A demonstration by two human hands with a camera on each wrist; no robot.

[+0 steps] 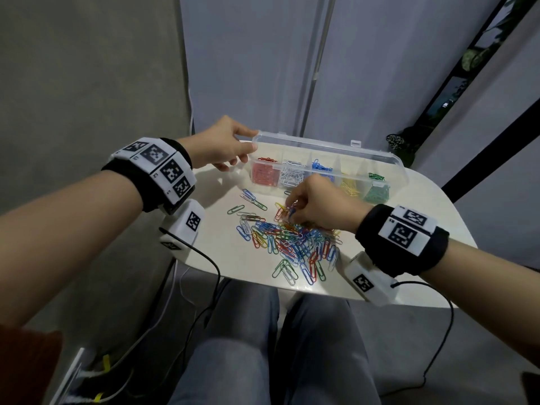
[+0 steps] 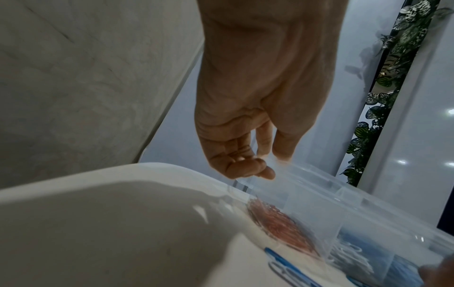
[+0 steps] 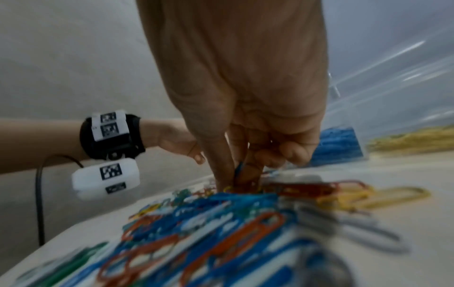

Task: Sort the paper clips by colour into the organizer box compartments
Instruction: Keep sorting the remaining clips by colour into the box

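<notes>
Pinching at the far edge of the loose pile (image 1: 292, 238), the right hand (image 1: 318, 200) has thumb and fingertips (image 3: 224, 174) curled down into the clips; a blue clip (image 3: 238, 168) sits betw. them in the right wrist view, w/ red and yellow ones tangled right at the tips, so exactly which clip is gripped can't be told. Left hand (image 1: 222, 146) is at the far left, thumb and fingers closed on the left end of the clear lid (image 1: 327, 146) of the organizer box (image 1: 321, 176); left wrist view shows the fingertips (image 2: 266, 171) on the plastic edge, lid raised. Box lies along the far side of the white table (image 1: 423, 229), 5 compartments left to right: red clips (image 1: 263, 173), white clips (image 1: 292, 175), blue clips (image 1: 321, 168), yellow clips (image 1: 352, 188), green clips (image 1: 377, 191). Pile of mixed clips is on the table near the box, just on the person's side, spread toward the near edge; a few strays, blue and green, lie to its left. Both wrists wear black bands w/ marker tags; cables hang off the near edge by the person's knees.
</notes>
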